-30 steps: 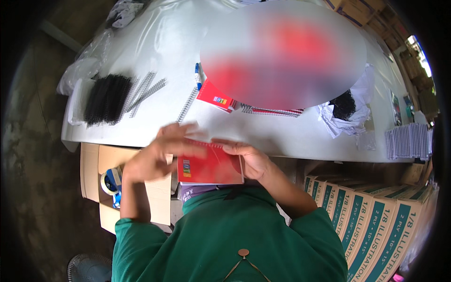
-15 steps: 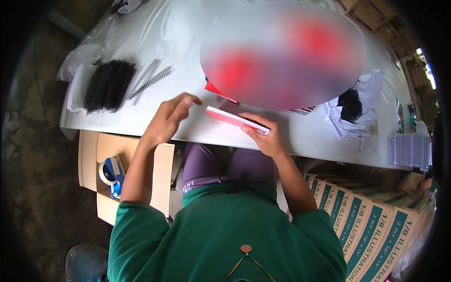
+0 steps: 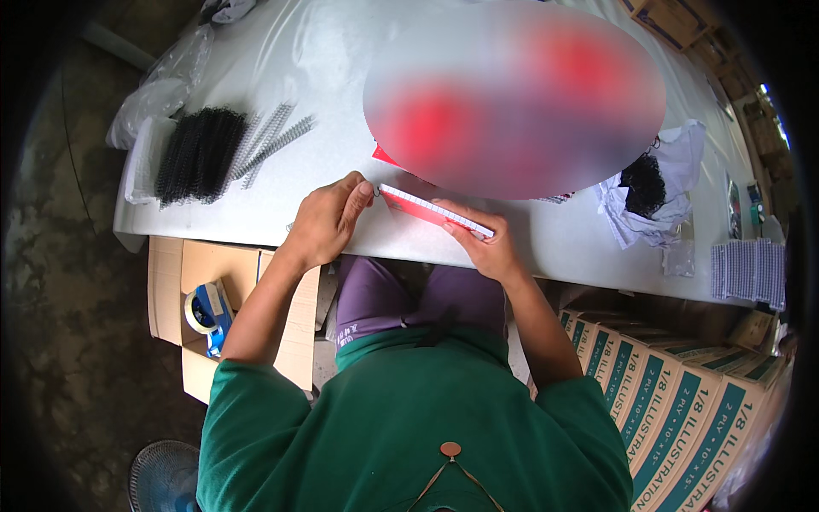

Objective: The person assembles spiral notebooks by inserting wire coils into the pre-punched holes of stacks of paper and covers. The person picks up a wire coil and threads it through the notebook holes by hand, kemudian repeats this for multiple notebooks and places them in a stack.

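A white table (image 3: 299, 72) is stretching before me, with a row of cartons (image 3: 674, 401) standing below it on my right and an open cardboard box (image 3: 166, 286) sitting on my left. A bundle of black coils (image 3: 198, 158) is lying on the table's left side. Over the near edge, my right hand (image 3: 490, 246) is gripping the right end of a red notebook (image 3: 411, 211), its white edge facing up. My left hand (image 3: 328, 222) is pinching a thin wire (image 3: 377, 191), mostly hidden, just beside the notebook's left end.
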`<state>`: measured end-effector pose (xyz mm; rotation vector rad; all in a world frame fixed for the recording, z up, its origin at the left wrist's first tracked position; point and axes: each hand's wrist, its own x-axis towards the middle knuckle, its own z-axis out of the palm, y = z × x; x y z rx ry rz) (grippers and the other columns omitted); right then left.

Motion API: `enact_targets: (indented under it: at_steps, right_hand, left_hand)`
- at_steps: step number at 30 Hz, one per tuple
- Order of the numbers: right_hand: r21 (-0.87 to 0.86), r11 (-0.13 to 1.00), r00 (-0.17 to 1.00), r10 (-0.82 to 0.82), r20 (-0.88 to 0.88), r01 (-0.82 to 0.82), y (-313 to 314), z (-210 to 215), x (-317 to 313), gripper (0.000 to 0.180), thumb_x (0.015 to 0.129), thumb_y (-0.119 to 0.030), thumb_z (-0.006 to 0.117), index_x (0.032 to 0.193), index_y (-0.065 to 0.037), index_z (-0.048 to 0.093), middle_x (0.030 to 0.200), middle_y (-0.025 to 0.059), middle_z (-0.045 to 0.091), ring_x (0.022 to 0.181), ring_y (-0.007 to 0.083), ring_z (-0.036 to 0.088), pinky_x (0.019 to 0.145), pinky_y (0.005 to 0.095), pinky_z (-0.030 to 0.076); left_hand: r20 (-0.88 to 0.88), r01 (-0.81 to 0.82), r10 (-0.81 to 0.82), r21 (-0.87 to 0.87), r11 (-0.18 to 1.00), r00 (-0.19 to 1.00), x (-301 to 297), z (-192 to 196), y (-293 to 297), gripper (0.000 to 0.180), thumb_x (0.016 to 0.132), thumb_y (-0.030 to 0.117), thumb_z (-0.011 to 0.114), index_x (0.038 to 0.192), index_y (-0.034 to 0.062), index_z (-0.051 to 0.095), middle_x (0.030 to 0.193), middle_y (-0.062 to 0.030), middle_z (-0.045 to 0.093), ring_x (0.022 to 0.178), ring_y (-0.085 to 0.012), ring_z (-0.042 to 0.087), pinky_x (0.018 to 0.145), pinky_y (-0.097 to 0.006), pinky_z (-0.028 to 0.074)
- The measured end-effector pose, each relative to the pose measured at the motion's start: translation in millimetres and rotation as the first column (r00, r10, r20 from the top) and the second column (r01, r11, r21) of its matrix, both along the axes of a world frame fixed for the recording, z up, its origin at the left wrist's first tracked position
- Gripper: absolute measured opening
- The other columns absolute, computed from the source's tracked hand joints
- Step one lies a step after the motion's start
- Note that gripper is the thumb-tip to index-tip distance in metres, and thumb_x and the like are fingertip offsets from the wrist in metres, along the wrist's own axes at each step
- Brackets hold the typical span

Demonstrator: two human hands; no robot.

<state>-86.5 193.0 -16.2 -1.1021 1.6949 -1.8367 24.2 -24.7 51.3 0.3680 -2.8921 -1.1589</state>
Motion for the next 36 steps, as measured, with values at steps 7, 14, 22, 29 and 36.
enact_targets:
  at_steps: [7, 14, 22, 29, 36]
  right_hand:
    - [-0.028, 0.999, 0.998, 0.019, -0.068, -0.021, 0.0, -3.9, -2.5, 0.030, 0.084, 0.000, 0.058, 0.114, -0.003, 0.061, 0.106, 0.0122, 0.065, 0.092, 0.0137, 0.063, 0.079, 0.0245, 0.048]
    - [0.063, 0.998, 0.998, 0.018, -0.055, -0.015, 3.5, 4.7, 0.9, 0.032, 0.083, -0.001, 0.059, 0.115, -0.004, 0.060, 0.102, 0.0137, 0.066, 0.083, 0.0131, 0.064, 0.072, 0.0268, 0.049]
    - [0.048, 0.994, 0.957, -0.079, -0.278, 0.095, -2.7, 1.1, 21.3, 0.047, 0.077, 0.006, 0.057, 0.122, -0.010, 0.056, 0.108, 0.0133, 0.062, 0.081, 0.0292, 0.064, 0.068, 0.0336, 0.051]
    - [0.002, 0.999, 0.928, -0.039, -0.371, 0.043, -5.8, -2.1, 37.3, 0.050, 0.072, 0.009, 0.057, 0.119, -0.009, 0.057, 0.110, 0.0124, 0.062, 0.093, 0.0285, 0.063, 0.080, 0.0337, 0.052]
    - [-0.069, 0.996, 0.912, -0.075, -0.403, 0.051, -10.2, -1.4, 43.0, 0.044, 0.074, 0.009, 0.056, 0.115, -0.005, 0.059, 0.110, 0.0131, 0.063, 0.093, 0.0265, 0.064, 0.080, 0.0325, 0.052]
  left_hand:
    - [-0.140, 0.094, -0.013, 0.593, 0.800, 0.990, -7.1, 3.6, -13.3, 0.010, 0.087, 0.010, 0.061, 0.089, 0.0065, 0.052, 0.084, -0.0003, 0.051, 0.078, -0.0065, 0.049, 0.068, -0.020, 0.041]
    - [0.051, 0.393, -0.401, -0.348, 0.851, 0.915, -18.0, 39.8, -14.6, 0.042, 0.074, 0.020, 0.070, 0.112, 0.0090, 0.056, 0.116, -0.0096, 0.053, 0.092, -0.0226, 0.054, 0.089, -0.034, 0.035]
    - [-0.231, 0.030, -0.350, -0.797, 0.604, 0.908, 19.4, -60.2, 21.5, 0.107, 0.070, 0.073, 0.047, 0.138, -0.0047, 0.021, 0.143, -0.0300, 0.018, 0.134, -0.0468, 0.007, 0.103, -0.062, -0.003]
    - [-0.841, -0.580, -0.043, -0.409, 0.704, 0.540, -10.4, -13.8, 1.8, 0.102, 0.079, 0.077, 0.024, 0.139, -0.0056, 0.019, 0.146, -0.0295, 0.007, 0.133, -0.0507, -0.001, 0.101, -0.061, -0.009]
    - [-0.698, -0.389, -0.299, -0.645, 0.658, 0.650, 21.0, -55.3, 5.5, 0.070, 0.079, 0.051, 0.035, 0.124, -0.0023, 0.037, 0.127, -0.0308, 0.026, 0.118, -0.0493, 0.032, 0.092, -0.071, 0.017]
